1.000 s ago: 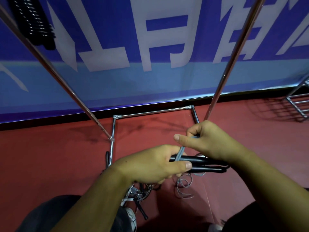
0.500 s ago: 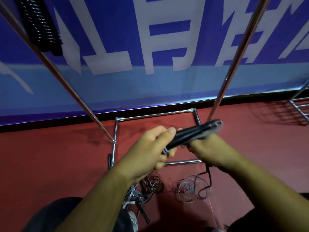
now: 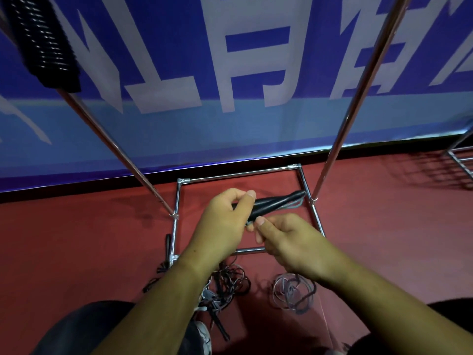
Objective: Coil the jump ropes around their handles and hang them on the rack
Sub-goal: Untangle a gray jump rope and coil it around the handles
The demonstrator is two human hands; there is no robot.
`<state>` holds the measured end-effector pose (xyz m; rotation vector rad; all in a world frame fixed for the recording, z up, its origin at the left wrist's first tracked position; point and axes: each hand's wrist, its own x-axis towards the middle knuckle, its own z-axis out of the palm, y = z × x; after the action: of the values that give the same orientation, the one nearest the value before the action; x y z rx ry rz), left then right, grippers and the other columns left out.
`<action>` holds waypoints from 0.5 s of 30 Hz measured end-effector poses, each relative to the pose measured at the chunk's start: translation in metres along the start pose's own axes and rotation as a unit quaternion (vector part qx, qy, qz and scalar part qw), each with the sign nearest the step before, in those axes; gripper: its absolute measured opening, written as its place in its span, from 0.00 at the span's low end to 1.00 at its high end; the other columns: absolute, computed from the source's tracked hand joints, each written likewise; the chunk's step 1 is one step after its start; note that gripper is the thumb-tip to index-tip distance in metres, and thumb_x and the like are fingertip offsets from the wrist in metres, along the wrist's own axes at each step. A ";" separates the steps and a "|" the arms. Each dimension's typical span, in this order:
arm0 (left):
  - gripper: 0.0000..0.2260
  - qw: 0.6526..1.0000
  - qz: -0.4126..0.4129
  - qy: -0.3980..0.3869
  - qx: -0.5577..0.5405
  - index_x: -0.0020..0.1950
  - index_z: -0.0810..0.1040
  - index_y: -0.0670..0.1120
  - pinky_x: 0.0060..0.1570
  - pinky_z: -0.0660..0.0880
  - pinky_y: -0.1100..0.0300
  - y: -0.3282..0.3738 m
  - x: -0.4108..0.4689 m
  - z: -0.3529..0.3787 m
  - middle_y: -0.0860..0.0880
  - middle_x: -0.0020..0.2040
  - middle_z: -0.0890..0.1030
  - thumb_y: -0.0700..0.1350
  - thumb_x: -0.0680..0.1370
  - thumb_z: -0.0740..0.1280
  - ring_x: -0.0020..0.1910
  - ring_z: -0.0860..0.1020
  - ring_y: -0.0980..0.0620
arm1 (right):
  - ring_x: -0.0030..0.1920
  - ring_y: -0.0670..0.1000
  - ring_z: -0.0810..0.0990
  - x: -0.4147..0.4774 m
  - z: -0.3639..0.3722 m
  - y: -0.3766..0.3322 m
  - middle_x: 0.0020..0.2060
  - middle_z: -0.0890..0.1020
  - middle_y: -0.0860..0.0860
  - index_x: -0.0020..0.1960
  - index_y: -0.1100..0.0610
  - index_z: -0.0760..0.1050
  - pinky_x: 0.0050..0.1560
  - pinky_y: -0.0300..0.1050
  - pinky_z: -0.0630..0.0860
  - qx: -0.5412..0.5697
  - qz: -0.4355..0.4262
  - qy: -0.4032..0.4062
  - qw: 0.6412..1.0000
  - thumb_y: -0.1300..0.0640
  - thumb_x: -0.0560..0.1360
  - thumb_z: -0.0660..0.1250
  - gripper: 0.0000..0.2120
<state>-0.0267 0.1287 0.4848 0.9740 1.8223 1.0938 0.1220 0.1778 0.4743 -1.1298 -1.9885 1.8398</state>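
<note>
Gripping handles (image 3: 273,204), left hand (image 3: 225,222); rope (image 3: 291,206), right hand (image 3: 289,242).

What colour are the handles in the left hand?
Black; the handles show best in the head view.

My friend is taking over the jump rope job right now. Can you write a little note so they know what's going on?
Left hand: grips the black handles, held together over the rack.
Right hand: fingers pinch the grey rope beside the handles; most of it lies in loops on the floor.
Done: one black coiled rope hangs on the rack.
Left: wind this rope, hang it, then the tangled pile.
</note>
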 end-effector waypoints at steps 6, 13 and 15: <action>0.05 0.977 0.153 0.035 0.145 0.48 0.76 0.52 0.29 0.69 0.63 0.008 -0.012 0.001 0.54 0.32 0.81 0.50 0.83 0.65 0.30 0.77 0.56 | 0.24 0.48 0.53 -0.009 0.002 -0.018 0.24 0.59 0.49 0.35 0.55 0.70 0.26 0.39 0.50 0.193 0.128 -0.030 0.972 0.28 0.78 0.52 0.32; 0.10 0.974 0.198 0.029 0.105 0.46 0.75 0.47 0.30 0.64 0.68 0.011 -0.025 0.009 0.56 0.30 0.76 0.46 0.86 0.60 0.28 0.72 0.56 | 0.21 0.49 0.55 -0.010 0.001 -0.018 0.19 0.59 0.50 0.22 0.53 0.62 0.30 0.44 0.49 0.173 0.146 0.062 0.972 0.21 0.73 0.53 0.38; 0.11 0.986 0.160 0.011 0.044 0.48 0.75 0.48 0.30 0.65 0.69 0.012 -0.024 0.013 0.57 0.30 0.76 0.46 0.87 0.56 0.27 0.72 0.59 | 0.20 0.49 0.55 -0.007 0.001 -0.020 0.19 0.60 0.51 0.22 0.53 0.63 0.28 0.42 0.50 0.205 0.110 0.098 0.968 0.31 0.78 0.57 0.34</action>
<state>-0.0031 0.1154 0.4971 1.3465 1.7840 1.2264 0.1190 0.1739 0.4947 -1.3725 -1.3380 2.0260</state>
